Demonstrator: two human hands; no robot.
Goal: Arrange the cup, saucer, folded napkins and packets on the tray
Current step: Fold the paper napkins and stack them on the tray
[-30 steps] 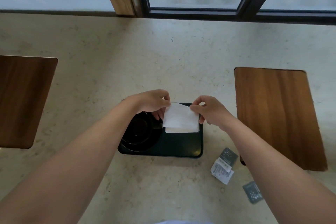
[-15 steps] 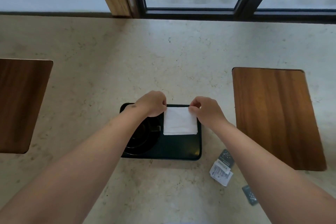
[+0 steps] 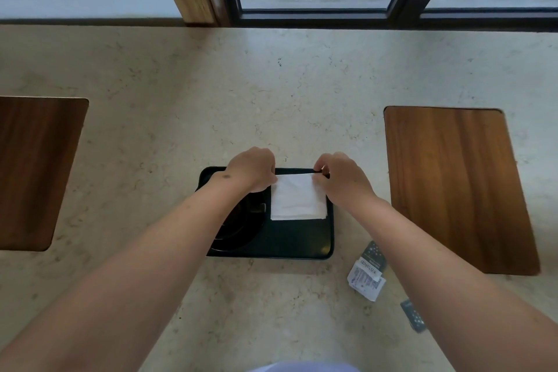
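I see my left hand [image 3: 252, 170] and right hand [image 3: 341, 180] pinching the far corners of the white folded napkins [image 3: 298, 198], which lie flat on the right half of the black tray [image 3: 299, 243]. A dark saucer [image 3: 238, 232] sits on its left half. Packets [image 3: 366, 276] lie on the table [image 3: 271, 100] just right of the tray.

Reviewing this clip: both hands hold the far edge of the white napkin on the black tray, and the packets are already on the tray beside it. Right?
Not quite. The head view shows the packets off the black tray, lying on the stone counter. Both the left hand and right hand do hold the white napkin.
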